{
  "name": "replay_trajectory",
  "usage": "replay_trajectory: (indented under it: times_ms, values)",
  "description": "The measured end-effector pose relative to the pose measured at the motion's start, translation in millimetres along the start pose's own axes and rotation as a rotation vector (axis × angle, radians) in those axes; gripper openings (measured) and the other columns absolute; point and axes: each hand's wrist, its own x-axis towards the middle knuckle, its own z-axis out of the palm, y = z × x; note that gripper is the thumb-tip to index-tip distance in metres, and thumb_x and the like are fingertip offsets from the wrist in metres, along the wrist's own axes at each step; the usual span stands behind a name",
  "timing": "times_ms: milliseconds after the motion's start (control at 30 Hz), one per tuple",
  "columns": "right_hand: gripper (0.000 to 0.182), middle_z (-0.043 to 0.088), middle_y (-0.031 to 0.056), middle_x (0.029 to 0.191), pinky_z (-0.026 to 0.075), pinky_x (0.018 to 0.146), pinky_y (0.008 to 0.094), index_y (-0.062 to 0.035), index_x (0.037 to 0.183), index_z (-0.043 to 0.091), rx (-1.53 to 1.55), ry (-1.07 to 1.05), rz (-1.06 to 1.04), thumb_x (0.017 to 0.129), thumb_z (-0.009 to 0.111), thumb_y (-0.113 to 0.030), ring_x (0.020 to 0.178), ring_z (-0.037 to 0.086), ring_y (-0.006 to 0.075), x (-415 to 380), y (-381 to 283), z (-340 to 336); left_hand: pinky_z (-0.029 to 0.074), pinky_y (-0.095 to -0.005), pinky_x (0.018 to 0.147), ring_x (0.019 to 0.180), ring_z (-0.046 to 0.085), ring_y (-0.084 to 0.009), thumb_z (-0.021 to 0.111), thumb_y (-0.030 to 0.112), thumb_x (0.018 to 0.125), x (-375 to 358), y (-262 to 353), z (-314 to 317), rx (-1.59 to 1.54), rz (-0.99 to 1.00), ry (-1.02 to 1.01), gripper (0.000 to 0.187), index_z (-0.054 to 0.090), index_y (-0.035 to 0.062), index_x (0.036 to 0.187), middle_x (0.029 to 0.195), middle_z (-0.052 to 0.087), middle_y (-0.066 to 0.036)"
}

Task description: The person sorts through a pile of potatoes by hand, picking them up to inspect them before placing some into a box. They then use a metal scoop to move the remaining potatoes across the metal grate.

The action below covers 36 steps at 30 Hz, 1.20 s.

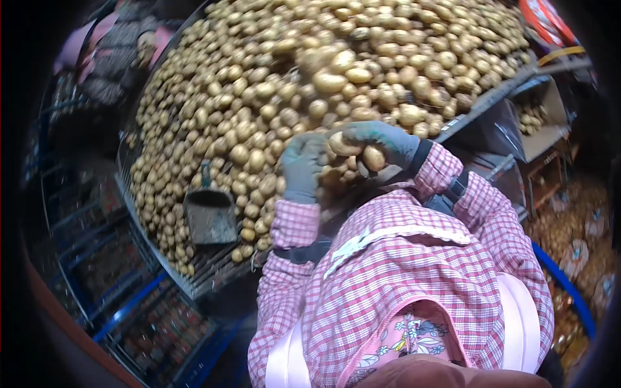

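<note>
Many potatoes (pixel 259 110) lie heaped on a large metal-edged table. My left hand (pixel 303 167), in a grey-green glove, is over the near edge of the heap with its fingers curled; what it holds, if anything, is hidden. To its right, my right hand (pixel 381 143), gloved too, is curled around a potato (pixel 373 158). A longer potato (pixel 343 145) sits at its fingertips, between the two hands. A dustpan-like metal scoop (pixel 211 216) rests on the potatoes left of my left hand.
Another person (pixel 116 52) is at the upper left, beyond the table rim (pixel 145 242). At the right stand a cardboard box (pixel 546 116) with potatoes inside and a blue curved tube (pixel 566 284). Blue metal racks (pixel 129 307) line the lower left. Something red (pixel 550 22) is at the upper right.
</note>
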Motion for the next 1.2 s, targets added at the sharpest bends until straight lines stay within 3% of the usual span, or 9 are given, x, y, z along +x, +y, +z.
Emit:
replay_trajectory:
  times_ms: [200,333,433,467,600,700,867,1033,1200]
  values:
    - [0.037,0.070,0.0123,0.107,0.057,0.051,0.0336,-0.0027,0.124,0.061,0.394,0.134,-0.152,0.103,0.056,-0.032,0.069,0.069,0.0225,-86,-30,-72,0.040,-0.0176,0.044,0.054,0.054,-0.0066,0.063,0.017,0.099,34,16,5,0.082,0.062,0.026,0.014,0.067,0.0029,0.101,0.080,0.066,-0.006]
    - [0.049,0.069,0.0145,0.093,0.056,0.044,0.0322,-0.0030,0.130,0.055,0.360,0.746,-0.324,0.103,0.049,-0.043,0.063,0.069,0.0227,-165,-48,-128,0.039,-0.0181,0.043,0.051,0.050,-0.0058,0.063,0.026,0.098,49,19,12,0.084,-0.013,0.062,0.022,0.066,0.0040,0.098,0.074,0.061,-0.003]
    - [0.036,0.069,0.0132,0.102,0.061,0.054,0.0355,-0.0025,0.119,0.062,0.238,0.861,-0.635,0.099,0.055,-0.032,0.071,0.071,0.0255,-253,-43,-219,0.040,-0.0176,0.044,0.056,0.053,-0.0070,0.067,0.024,0.097,63,12,-1,0.072,-0.071,-0.004,0.022,0.067,0.0025,0.104,0.081,0.064,-0.005]
    - [0.028,0.069,0.0085,0.096,0.056,0.057,0.0267,-0.0052,0.110,0.066,-0.230,1.278,-0.782,0.100,0.053,-0.028,0.068,0.067,0.0196,-280,-41,-258,0.040,-0.0179,0.044,0.056,0.054,-0.0072,0.067,0.025,0.097,66,15,-14,0.104,-0.074,0.008,0.024,0.067,0.0031,0.105,0.081,0.065,-0.005]
    - [0.039,0.057,0.0060,0.131,0.048,0.091,0.0286,-0.0056,0.139,0.046,-0.489,1.488,-0.549,0.106,0.039,-0.025,0.103,0.060,0.0182,-417,-82,-393,0.047,-0.0233,0.052,0.062,0.059,-0.0101,0.070,0.025,0.093,49,27,-49,0.229,0.132,0.280,0.026,0.071,0.0024,0.106,0.082,0.067,-0.005]
    - [0.052,0.043,0.0065,0.156,0.042,0.111,0.0288,-0.0069,0.158,0.030,-0.235,1.338,-0.447,0.108,0.032,-0.022,0.132,0.052,0.0172,-357,-116,-436,0.051,-0.0249,0.056,0.070,0.063,-0.0122,0.068,0.022,0.095,46,38,-116,0.237,0.151,0.540,0.027,0.069,0.0006,0.110,0.089,0.068,-0.008]
    - [0.041,0.063,0.0049,0.132,0.051,0.092,0.0274,-0.0063,0.140,0.057,-0.462,0.677,-0.371,0.104,0.050,-0.025,0.106,0.064,0.0132,-99,-99,-183,0.056,-0.0311,0.079,0.089,0.066,-0.0211,0.067,0.021,0.093,58,10,-175,0.639,0.429,0.575,0.031,0.067,-0.0027,0.112,0.105,0.069,-0.013]
    - [0.032,0.074,0.0037,0.104,0.050,0.060,0.0212,-0.0063,0.122,0.069,-0.441,0.337,-0.188,0.100,0.059,-0.027,0.067,0.063,0.0073,34,-74,-39,0.051,-0.0426,0.095,0.108,0.061,-0.0361,0.076,0.031,0.082,34,33,-124,1.414,0.282,0.519,0.043,0.068,0.0099,0.118,0.120,0.059,-0.018]
    - [0.035,0.073,0.0064,0.108,0.055,0.080,0.0293,-0.0006,0.121,0.067,-0.678,0.021,-0.198,0.097,0.062,-0.025,0.093,0.068,0.0148,131,-28,27,0.047,-0.0468,0.093,0.108,0.055,-0.0381,0.075,0.030,0.082,25,-6,-127,1.506,0.429,0.455,0.040,0.067,0.0149,0.118,0.117,0.057,-0.016]
